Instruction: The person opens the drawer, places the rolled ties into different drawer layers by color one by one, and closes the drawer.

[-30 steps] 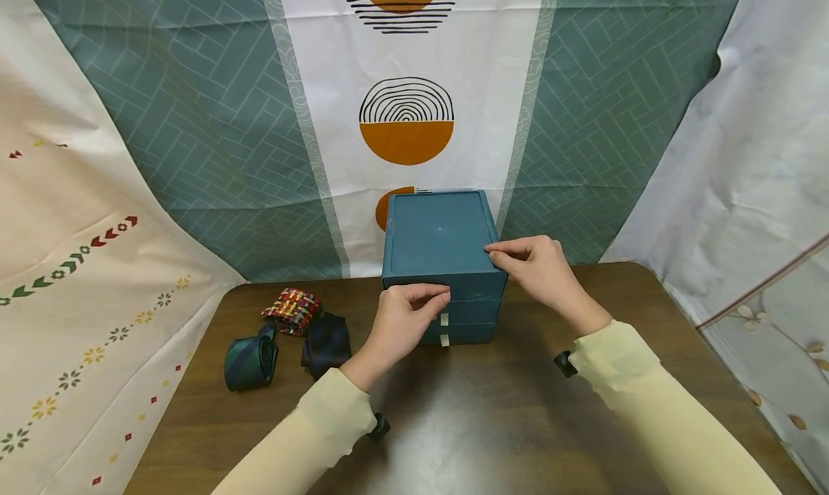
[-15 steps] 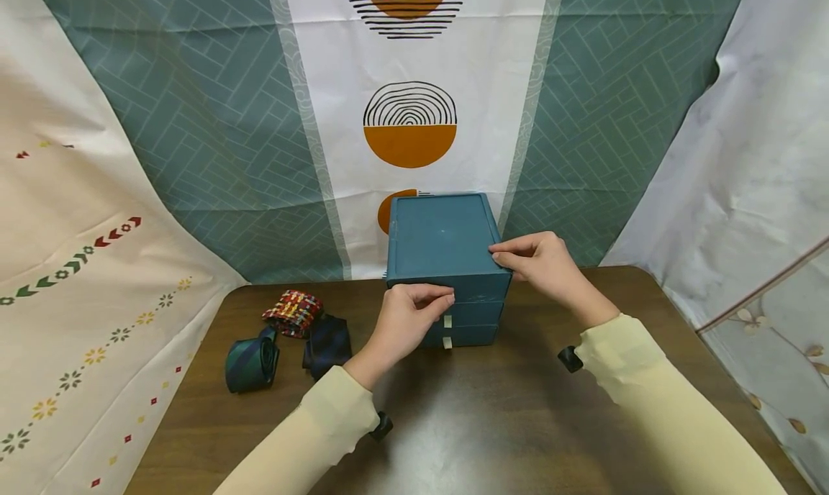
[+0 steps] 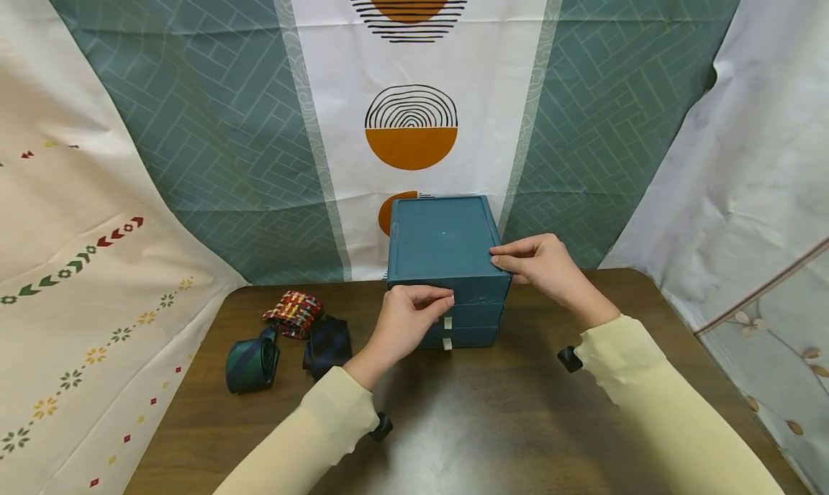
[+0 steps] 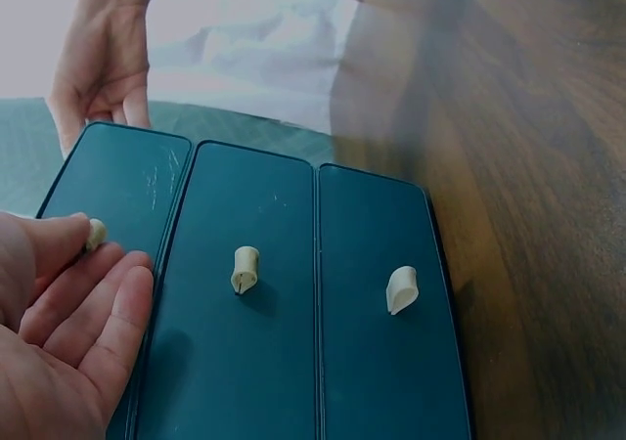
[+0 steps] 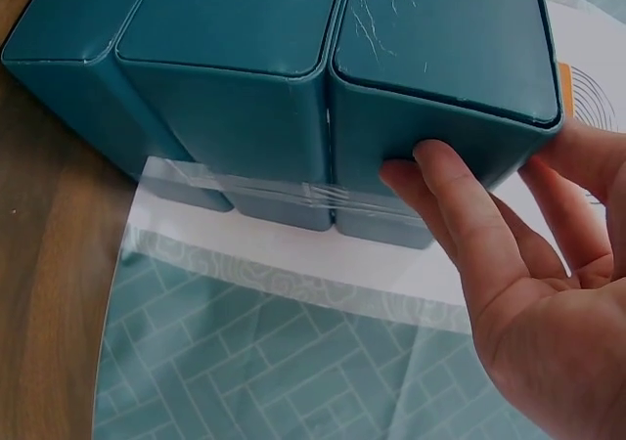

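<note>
A small dark teal chest of three drawers [image 3: 443, 229] stands at the back of the table, its drawers shut. My left hand [image 3: 401, 321] is at the front of the top drawer. In the left wrist view its thumb and fingers pinch the cream pull tab [image 4: 96, 234] of that drawer. The middle pull tab [image 4: 245, 267] and the bottom pull tab [image 4: 402, 288] are untouched. My right hand [image 3: 544, 265] grips the chest's upper right edge; in the right wrist view, fingertips [image 5: 440, 156] press against its side wall.
Left of the chest on the brown wooden table [image 3: 492, 423] lie a rolled green-and-blue necktie [image 3: 249, 365], a rolled red-and-yellow necktie [image 3: 294, 313] and a rolled dark navy necktie [image 3: 327, 347]. A patterned cloth [image 3: 220, 157] hangs close behind the chest.
The head view has shifted slightly. Both hands keep their places on the chest, and the drawers stay shut.
</note>
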A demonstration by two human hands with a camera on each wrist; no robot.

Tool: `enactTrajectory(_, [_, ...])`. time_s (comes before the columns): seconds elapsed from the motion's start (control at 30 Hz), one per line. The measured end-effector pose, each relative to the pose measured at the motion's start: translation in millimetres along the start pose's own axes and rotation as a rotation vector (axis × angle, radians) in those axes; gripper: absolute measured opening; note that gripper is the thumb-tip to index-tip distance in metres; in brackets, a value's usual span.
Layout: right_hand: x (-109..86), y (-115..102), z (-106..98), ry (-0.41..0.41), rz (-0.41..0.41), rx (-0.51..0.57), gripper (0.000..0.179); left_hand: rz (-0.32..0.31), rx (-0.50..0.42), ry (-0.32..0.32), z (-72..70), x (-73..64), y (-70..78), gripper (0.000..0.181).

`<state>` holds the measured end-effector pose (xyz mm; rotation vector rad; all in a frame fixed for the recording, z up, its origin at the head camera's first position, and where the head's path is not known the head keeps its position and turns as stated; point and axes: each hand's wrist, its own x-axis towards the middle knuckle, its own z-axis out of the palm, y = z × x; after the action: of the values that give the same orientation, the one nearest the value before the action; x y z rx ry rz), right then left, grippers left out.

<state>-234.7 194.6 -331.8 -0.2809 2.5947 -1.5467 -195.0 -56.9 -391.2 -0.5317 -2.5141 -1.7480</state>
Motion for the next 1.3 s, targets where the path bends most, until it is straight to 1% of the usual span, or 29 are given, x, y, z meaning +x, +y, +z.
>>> enactTrajectory(0.23, [0.2,0.0,-1.9,-0.028,0.017,0.039,0.038,-0.003,-0.006,-0.002,-0.4,-0.5,0.5,0.019])
enactTrajectory(0.57, [1.9,2.8,-4.7,-0.047,0.043,0.041,0.040,-0.024,-0.006,0.005,0.0,-0.5,-0.2,0.017])
enactTrajectory(0.9, [1.2,3.2,-5.0,-0.049,0.039,0.057,0.041,-0.028,-0.010,-0.007,-1.0,0.2,1.0,0.018])
enactTrajectory(1.03, [1.6,3.7,-5.5,-0.045,0.032,0.043,0.042,-0.020,-0.014,-0.004,-0.8,1.0,0.4,0.018])
enactTrajectory(1.17, [1.1,4.2,-6.3,-0.045,0.023,0.024,0.042,-0.025,-0.013,-0.007,-1.2,0.7,0.8,0.018])
enactTrajectory(1.3, [-0.2,4.3,-6.4,-0.055,0.025,0.040,0.041,-0.030,-0.021,-0.012,-1.3,-0.3,2.1,0.019])
